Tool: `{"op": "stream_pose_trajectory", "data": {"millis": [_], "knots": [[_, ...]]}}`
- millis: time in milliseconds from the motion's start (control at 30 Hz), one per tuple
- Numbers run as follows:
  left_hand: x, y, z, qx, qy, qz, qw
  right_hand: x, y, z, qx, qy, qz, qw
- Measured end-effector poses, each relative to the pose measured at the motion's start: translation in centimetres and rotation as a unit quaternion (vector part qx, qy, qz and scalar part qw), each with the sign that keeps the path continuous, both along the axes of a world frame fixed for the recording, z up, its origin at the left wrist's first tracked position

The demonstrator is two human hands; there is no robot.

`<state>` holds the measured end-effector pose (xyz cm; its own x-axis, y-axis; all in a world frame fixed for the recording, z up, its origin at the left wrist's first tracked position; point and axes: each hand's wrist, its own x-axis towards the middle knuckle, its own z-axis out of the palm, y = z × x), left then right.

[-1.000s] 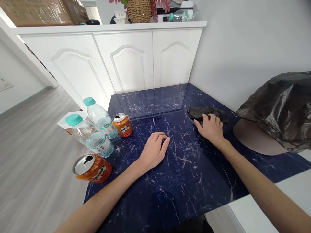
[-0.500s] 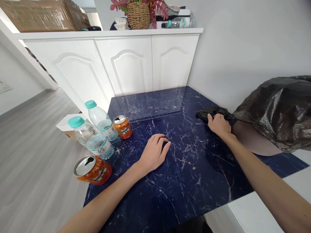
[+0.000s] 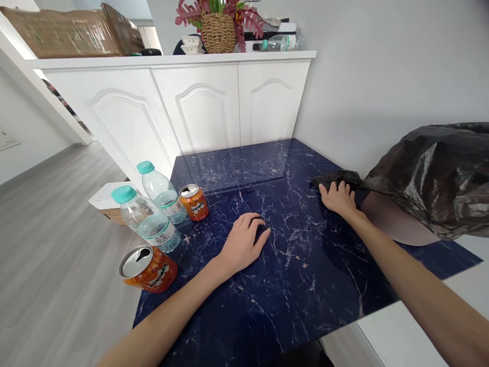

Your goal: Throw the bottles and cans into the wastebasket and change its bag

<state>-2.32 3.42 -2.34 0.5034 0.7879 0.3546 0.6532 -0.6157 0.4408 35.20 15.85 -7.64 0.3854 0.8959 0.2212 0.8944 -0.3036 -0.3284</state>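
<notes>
My left hand (image 3: 245, 241) rests on the dark blue marbled table (image 3: 275, 290), fingers loosely curved and thumb apart, holding nothing. At the right, my right hand (image 3: 338, 199) lies with fingers spread against the bunched end of a black plastic bag (image 3: 336, 178). The bag's puffed part (image 3: 451, 178) bulges out farther right. Left of my left hand stand two orange Mirinda cans, the nearer can (image 3: 148, 269) and the farther can (image 3: 194, 202), both with opened tops. Between them are two clear bottles with teal caps, a near bottle (image 3: 147, 219) and a far bottle (image 3: 162, 191), each partly filled.
A white cabinet (image 3: 206, 112) stands behind the table. On its top are a large cardboard box (image 3: 72, 33), a woven plant basket (image 3: 218, 33) and a bottle lying down (image 3: 280, 43). A smaller box (image 3: 110, 199) sits on the floor at left. A wall borders the right side.
My right hand has shifted slightly left, and its fingers have spread at the bag's end. My left thumb has moved a little farther from the fingers. The cans and bottles keep their places.
</notes>
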Motion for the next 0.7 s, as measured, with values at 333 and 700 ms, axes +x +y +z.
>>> {"op": "stream_pose_trajectory", "data": {"millis": [333,700], "knots": [[0.1,-0.1,-0.1,-0.018,0.061,0.011,0.998,-10.1,-1.0,0.3,0.044,0.000,0.322,0.946],[0.2,0.3,-0.4,0.008,0.195,-0.016,0.981,-11.8,-1.9,1.0,0.006,-0.001,0.382,0.924]]}}
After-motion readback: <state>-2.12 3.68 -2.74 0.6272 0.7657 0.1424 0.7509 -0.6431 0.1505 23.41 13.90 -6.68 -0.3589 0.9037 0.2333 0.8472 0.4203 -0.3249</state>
